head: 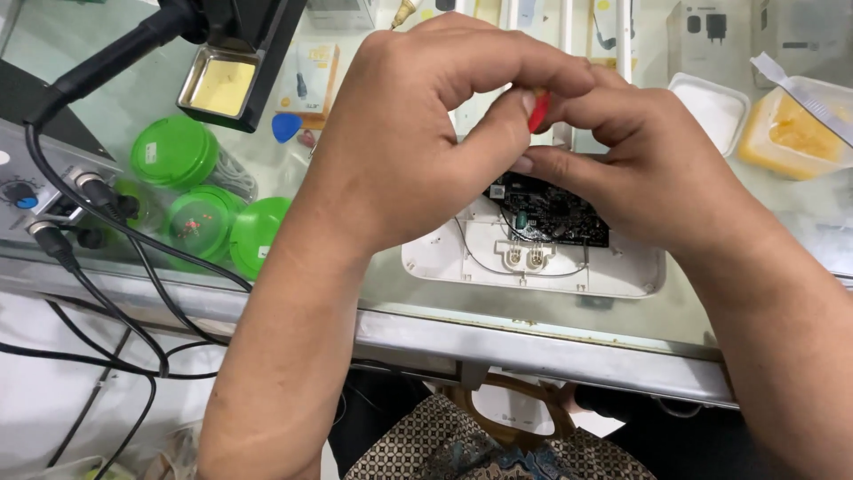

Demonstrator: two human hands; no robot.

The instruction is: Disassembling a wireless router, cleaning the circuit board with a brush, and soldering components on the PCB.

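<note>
Both hands, left hand (418, 133) and right hand (640, 169), pinch a small red piece (539, 111) above the opened white device (533, 258), green round tubs (178, 151) left, yellow-filled tub (795, 133) right.

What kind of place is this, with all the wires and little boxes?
Probably an electronics repair bench. An opened white device with a bare circuit board lies on the glass counter, under both hands. A soldering stand and green parts tubs sit beside it.
</note>
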